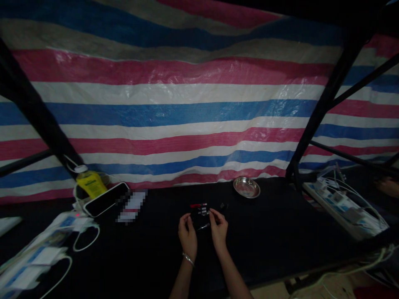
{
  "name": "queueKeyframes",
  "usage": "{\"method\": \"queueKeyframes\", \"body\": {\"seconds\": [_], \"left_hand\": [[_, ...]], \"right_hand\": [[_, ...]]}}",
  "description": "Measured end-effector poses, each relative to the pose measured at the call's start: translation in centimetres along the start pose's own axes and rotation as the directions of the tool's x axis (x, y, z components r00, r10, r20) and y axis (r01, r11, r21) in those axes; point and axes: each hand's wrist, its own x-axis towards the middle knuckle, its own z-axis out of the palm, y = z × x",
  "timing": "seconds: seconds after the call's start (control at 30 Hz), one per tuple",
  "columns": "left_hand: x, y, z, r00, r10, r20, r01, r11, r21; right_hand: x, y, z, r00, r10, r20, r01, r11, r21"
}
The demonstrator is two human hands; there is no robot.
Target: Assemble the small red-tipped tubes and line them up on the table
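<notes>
My left hand (188,234), with a silver bracelet (188,259) at the wrist, is at the left side of a small group of dark items with silvery ends (202,210) on the black table. Its thumb and fingers are pinched together, but what they hold is too dark to make out. My right hand (218,226) pinches at the right side of the same group, near a silvery end; the exact thing is too small to name. A red piece (195,206) lies at the back of the group. A thin shiny item (203,226) shows between the hands.
A round metal dish (246,187) sits behind and right of my hands. At left are a phone (107,199), a yellow bottle (91,184) and a power strip with cables (40,253). Another power strip (346,209) and a person's hand (388,185) are at right.
</notes>
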Motion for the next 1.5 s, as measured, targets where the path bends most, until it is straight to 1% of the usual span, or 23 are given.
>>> {"method": "queueKeyframes", "body": {"seconds": [0.1, 0.2, 0.27, 0.4, 0.5, 0.57, 0.6, 0.67, 0.7, 0.77, 0.83, 0.87, 0.93, 1.07, 1.17, 1.27, 1.37, 1.5], "left_hand": [[0.3, 0.3, -0.3, 0.999, -0.033, -0.005, 0.034, 0.976, 0.214], [0.6, 0.5, -0.6, 0.996, -0.087, 0.018, 0.072, 0.910, 0.409], [0.8, 0.6, -0.7, 0.994, -0.096, 0.044, 0.064, 0.879, 0.473], [0.8, 0.4, -0.7, 0.990, -0.054, 0.129, -0.029, 0.824, 0.565], [0.8, 0.4, -0.5, 0.991, -0.021, 0.131, -0.066, 0.774, 0.630], [0.7, 0.5, -0.4, 0.992, -0.001, 0.125, -0.079, 0.769, 0.634], [0.6, 0.6, -0.4, 0.990, 0.025, 0.139, -0.107, 0.778, 0.620], [0.3, 0.9, -0.5, 0.973, 0.115, 0.202, -0.212, 0.794, 0.570], [0.2, 1.0, -0.5, 0.953, 0.166, 0.255, -0.282, 0.794, 0.538], [-0.2, 1.2, -0.7, 0.894, 0.246, 0.374, -0.414, 0.773, 0.480], [-0.5, 1.2, -0.9, 0.833, 0.281, 0.476, -0.504, 0.740, 0.445], [-0.6, 1.2, -0.9, 0.809, 0.287, 0.512, -0.533, 0.725, 0.436], [-0.5, 0.9, -1.1, 0.788, 0.284, 0.546, -0.559, 0.702, 0.441], [0.5, 0.3, -1.2, 0.798, 0.241, 0.553, -0.542, 0.689, 0.482], [1.4, 0.1, -1.3, 0.798, 0.229, 0.558, -0.538, 0.688, 0.487], [2.0, 0.0, -1.4, 0.783, 0.237, 0.576, -0.550, 0.696, 0.462], [2.3, -0.1, -1.5, 0.758, 0.245, 0.604, -0.568, 0.702, 0.429], [2.3, -0.2, -1.5, 0.734, 0.273, 0.622, -0.591, 0.708, 0.387]], "right_hand": [[0.0, 0.2, -0.1, 1.000, -0.016, 0.012, 0.017, 0.995, -0.094], [-0.1, 0.4, -0.2, 0.997, -0.067, 0.041, 0.075, 0.971, -0.227], [-0.2, 0.5, -0.2, 0.992, -0.112, 0.056, 0.124, 0.949, -0.290], [-0.4, 0.6, -0.2, 0.983, -0.167, 0.079, 0.184, 0.925, -0.334], [-0.4, 0.6, -0.3, 0.977, -0.188, 0.102, 0.212, 0.920, -0.328], [-0.4, 0.4, -0.3, 0.973, -0.200, 0.113, 0.226, 0.923, -0.312], [-0.4, 0.4, -0.3, 0.973, -0.202, 0.115, 0.228, 0.926, -0.302], [-0.4, 0.3, -0.3, 0.973, -0.198, 0.116, 0.223, 0.933, -0.282], [-0.4, 0.3, -0.4, 0.974, -0.194, 0.117, 0.219, 0.936, -0.274], [-0.5, 0.3, -0.4, 0.975, -0.185, 0.120, 0.211, 0.942, -0.261], [-0.5, 0.2, -0.4, 0.977, -0.173, 0.126, 0.200, 0.948, -0.248], [-0.5, 0.2, -0.3, 0.977, -0.169, 0.128, 0.196, 0.952, -0.237], [-0.5, 0.1, -0.3, 0.976, -0.167, 0.139, 0.194, 0.958, -0.210], [-0.4, 0.0, -0.3, 0.970, -0.191, 0.149, 0.216, 0.960, -0.177], [0.0, 0.0, -0.7, 0.967, -0.230, 0.113, 0.250, 0.944, -0.216], [0.8, 0.1, -1.8, 0.960, -0.276, 0.044, 0.275, 0.900, -0.339], [2.0, 0.7, -3.5, 0.961, -0.275, -0.016, 0.232, 0.838, -0.495], [3.5, 1.5, -5.3, 0.969, -0.245, -0.022, 0.168, 0.726, -0.667]]}}
